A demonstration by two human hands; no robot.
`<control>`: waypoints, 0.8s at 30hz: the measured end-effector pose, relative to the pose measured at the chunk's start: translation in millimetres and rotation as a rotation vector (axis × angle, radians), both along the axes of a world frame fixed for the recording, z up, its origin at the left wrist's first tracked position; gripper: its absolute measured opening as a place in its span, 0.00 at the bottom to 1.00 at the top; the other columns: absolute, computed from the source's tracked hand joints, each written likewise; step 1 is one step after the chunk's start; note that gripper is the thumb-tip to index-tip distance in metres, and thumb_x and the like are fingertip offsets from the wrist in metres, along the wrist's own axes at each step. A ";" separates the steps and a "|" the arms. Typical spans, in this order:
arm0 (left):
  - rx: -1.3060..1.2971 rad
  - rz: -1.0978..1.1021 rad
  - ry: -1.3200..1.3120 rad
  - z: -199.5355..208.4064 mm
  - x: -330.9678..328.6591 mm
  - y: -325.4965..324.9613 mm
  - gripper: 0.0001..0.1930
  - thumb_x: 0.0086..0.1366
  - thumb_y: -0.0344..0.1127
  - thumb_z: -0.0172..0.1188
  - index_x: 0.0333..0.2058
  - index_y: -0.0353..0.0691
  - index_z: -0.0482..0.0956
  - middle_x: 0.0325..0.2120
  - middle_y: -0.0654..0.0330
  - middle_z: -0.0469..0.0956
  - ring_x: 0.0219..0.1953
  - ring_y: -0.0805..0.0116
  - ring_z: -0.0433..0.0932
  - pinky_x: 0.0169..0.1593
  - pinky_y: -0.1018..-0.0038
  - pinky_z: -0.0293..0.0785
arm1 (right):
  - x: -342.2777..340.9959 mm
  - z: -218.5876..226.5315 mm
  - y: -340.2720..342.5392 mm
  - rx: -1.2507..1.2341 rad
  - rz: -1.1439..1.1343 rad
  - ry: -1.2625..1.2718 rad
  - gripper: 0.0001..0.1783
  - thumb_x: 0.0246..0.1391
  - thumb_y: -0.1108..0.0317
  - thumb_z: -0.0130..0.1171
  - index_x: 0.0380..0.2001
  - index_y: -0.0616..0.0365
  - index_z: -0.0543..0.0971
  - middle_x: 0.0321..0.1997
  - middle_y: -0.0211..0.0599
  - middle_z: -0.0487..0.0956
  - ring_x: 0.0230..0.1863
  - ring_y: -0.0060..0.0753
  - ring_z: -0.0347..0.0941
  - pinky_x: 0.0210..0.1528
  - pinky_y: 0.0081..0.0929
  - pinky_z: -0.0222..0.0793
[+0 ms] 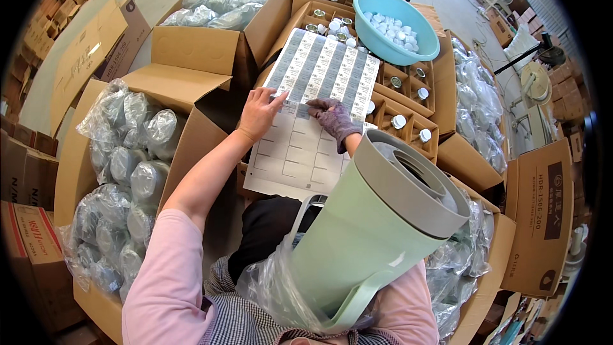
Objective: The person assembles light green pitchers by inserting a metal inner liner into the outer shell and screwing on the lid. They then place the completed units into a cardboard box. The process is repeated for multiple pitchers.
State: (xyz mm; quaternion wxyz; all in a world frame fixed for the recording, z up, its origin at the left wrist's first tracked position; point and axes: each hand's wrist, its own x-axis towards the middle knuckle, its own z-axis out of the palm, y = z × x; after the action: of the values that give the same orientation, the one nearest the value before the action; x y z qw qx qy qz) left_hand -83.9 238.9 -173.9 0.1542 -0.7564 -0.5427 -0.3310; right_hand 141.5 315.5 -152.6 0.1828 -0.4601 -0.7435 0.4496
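A sheet of grey and white labels [324, 67] lies tilted over the boxes in front of me. Its lower part is bare white backing with outlines where labels have come off. My left hand [257, 115] is bare and rests on the sheet's left side, fingers stretched toward the lowest label row. My right hand [333, 120], in a purple glove, has its fingertips drawn together at that row's edge; what they pinch is too small to tell. A large pale green tumbler [357, 230] with a grey lid [412, 182] leans against my body, partly in clear plastic, touched by neither hand.
A light blue basin [396, 29] of white caps stands on a divided carton [402, 124] holding several capped bottles. Open cartons of plastic-wrapped tumblers stand left [137, 172], far left [236, 0] and right [476, 99]. A closed carton [539, 217] stands at the right.
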 end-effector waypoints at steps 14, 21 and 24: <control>-0.025 -0.068 -0.094 -4.3 9.4 3.0 0.16 0.51 0.27 0.63 0.41 0.43 0.84 0.37 0.60 0.77 0.43 0.60 0.76 0.50 0.65 0.72 | 2.8 -14.2 3.9 -0.004 -0.043 -0.029 0.17 0.54 0.62 0.62 0.47 0.56 0.83 0.43 0.41 0.84 0.45 0.34 0.79 0.51 0.29 0.72; -0.062 -0.118 -0.146 -10.9 0.9 0.3 0.18 0.51 0.20 0.60 0.41 0.47 0.85 0.37 0.59 0.77 0.43 0.57 0.76 0.47 0.66 0.75 | 7.6 -28.5 7.7 -0.105 -0.074 0.054 0.16 0.55 0.65 0.62 0.47 0.55 0.83 0.42 0.40 0.84 0.43 0.33 0.79 0.50 0.29 0.72; -0.029 -0.143 -0.182 -19.5 -5.5 -0.1 0.19 0.51 0.19 0.59 0.41 0.45 0.84 0.37 0.59 0.77 0.42 0.58 0.76 0.45 0.67 0.76 | 2.6 -9.7 -2.1 -0.027 -0.055 -0.090 0.17 0.54 0.67 0.63 0.48 0.54 0.82 0.43 0.39 0.84 0.43 0.32 0.78 0.50 0.28 0.72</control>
State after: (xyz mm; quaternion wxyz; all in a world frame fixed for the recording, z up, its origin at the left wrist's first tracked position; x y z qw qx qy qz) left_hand -89.4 238.8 -193.4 0.0692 -0.7624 -0.5036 -0.4005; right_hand 144.1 313.4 -162.3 0.1555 -0.5025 -0.7318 0.4332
